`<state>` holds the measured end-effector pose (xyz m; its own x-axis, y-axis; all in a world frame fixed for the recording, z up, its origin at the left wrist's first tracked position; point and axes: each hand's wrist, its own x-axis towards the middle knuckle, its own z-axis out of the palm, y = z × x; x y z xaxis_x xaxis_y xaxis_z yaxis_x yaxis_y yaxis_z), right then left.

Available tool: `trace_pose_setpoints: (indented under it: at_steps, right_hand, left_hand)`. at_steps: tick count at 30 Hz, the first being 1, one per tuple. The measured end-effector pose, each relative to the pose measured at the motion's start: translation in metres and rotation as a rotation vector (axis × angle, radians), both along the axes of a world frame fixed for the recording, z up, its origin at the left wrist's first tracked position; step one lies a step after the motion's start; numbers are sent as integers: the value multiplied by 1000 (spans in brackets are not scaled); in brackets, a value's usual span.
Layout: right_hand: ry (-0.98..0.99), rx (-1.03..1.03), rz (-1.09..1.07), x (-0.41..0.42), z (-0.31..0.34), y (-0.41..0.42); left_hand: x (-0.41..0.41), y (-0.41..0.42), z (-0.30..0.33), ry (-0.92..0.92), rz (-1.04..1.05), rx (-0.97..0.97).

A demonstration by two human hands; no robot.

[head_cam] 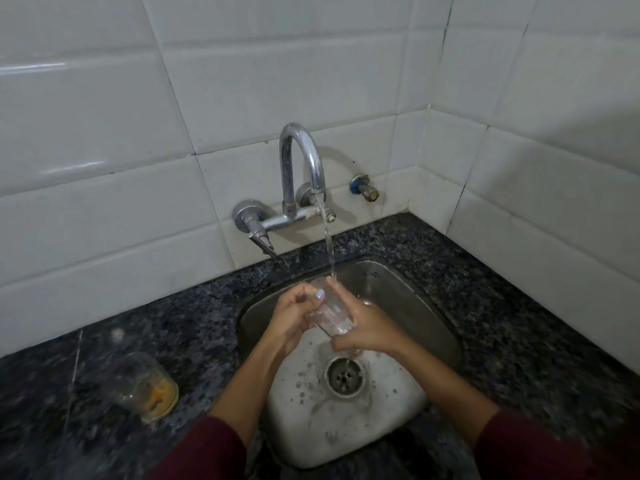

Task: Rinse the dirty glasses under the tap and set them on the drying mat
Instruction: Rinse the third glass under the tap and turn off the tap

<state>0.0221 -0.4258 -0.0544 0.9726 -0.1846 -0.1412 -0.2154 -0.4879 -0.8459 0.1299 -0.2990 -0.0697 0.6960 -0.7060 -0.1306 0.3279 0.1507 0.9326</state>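
A clear glass [330, 315] is held tilted over the steel sink [408, 299], its mouth up toward the running stream from the chrome tap [304, 157]. My left hand [294, 317] grips the glass from the left, thumb across its side. My right hand [367, 329] wraps round its lower part from the right, fingers reaching to the rim where the water lands. A second glass [145, 386] with orange residue at its bottom stands on the dark counter to the left of the sink. No drying mat is in view.
Dark speckled granite counter [519, 341] surrounds the sink. White tiled walls meet in a corner at the back right. A small valve [363, 188] sticks out of the wall right of the tap. The drain [344, 375] lies below my hands.
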Motion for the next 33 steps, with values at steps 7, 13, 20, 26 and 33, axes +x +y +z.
trace_pose_setpoints:
  at_steps: [7,13,20,26,33]
  right_hand:
    - [90,1144,33,3,-26,-9]
    - [-41,706,-155,20,-46,11]
    - [-179,363,-272,35,-32,6]
    - [-111,-95,-206,15,-7,-29]
    - [7,-358,-92,-13,19,-63]
  left_hand:
    - [2,-8,29,-185,17,133]
    - [7,-27,46,-660,-42,485]
    - [13,-3,32,-825,-23,449]
    - [16,14,26,-467,143,438]
    - [55,-23,53,-599,548,746]
